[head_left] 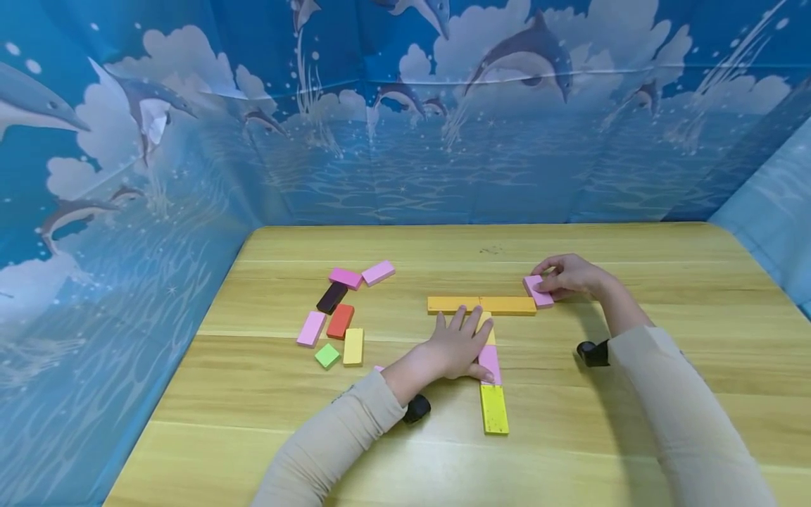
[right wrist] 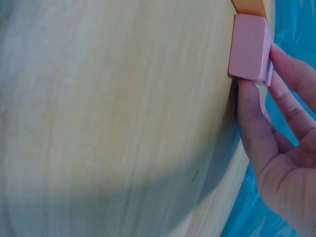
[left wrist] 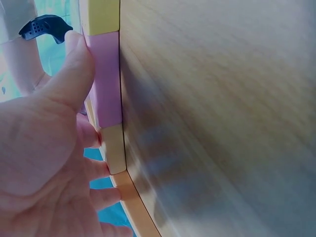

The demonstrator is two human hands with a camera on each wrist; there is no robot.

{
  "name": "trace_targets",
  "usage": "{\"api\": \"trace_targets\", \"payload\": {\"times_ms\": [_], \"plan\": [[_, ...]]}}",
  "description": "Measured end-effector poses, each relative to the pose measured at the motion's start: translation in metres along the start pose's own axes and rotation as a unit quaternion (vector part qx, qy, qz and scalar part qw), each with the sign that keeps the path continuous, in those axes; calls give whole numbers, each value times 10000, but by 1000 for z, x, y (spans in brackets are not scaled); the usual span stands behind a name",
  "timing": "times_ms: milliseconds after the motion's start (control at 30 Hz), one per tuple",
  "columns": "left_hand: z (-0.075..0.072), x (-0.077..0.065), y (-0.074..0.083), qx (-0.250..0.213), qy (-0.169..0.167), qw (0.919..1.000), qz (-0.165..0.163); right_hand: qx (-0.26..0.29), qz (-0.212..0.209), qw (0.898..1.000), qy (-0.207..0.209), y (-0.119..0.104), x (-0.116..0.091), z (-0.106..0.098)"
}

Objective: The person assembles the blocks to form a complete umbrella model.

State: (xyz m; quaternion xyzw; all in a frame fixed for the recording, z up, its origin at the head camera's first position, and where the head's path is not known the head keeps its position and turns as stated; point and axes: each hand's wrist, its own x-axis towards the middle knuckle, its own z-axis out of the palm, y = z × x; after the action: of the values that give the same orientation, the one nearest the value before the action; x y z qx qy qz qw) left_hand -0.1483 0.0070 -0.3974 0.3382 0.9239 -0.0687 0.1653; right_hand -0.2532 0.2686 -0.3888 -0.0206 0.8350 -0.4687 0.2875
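Note:
My right hand (head_left: 573, 274) pinches a pink block (head_left: 542, 298) at the right end of two orange blocks (head_left: 507, 305) laid end to end. In the right wrist view, the thumb and fingertips are at the near end and side of this pink block (right wrist: 248, 47). My left hand (head_left: 455, 350) lies with fingers spread over a column running down from the orange row. That column has a pale yellow block (left wrist: 114, 150), a pink block (left wrist: 106, 81) and a bright yellow block (head_left: 494, 410). The left thumb rests along the column's pink block.
Left on the wooden table (head_left: 253, 415) lie loose blocks: magenta (head_left: 346, 278), pink (head_left: 379, 272), black (head_left: 332, 298), red (head_left: 341, 321), another pink (head_left: 311, 329), yellow (head_left: 353, 347) and a small green one (head_left: 327, 356). A dolphin-print curtain (head_left: 405, 176) hangs behind.

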Motion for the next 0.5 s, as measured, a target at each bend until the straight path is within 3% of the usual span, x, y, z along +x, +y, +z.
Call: {"api": "trace_targets", "payload": {"times_ms": [300, 500], "plan": [[1, -1, -1, 3, 59, 10000, 43, -206, 71, 9993, -302, -12, 3, -5], [0, -3, -2, -15, 106, 9999, 66, -468, 6, 9987, -205, -32, 7, -6]]}}
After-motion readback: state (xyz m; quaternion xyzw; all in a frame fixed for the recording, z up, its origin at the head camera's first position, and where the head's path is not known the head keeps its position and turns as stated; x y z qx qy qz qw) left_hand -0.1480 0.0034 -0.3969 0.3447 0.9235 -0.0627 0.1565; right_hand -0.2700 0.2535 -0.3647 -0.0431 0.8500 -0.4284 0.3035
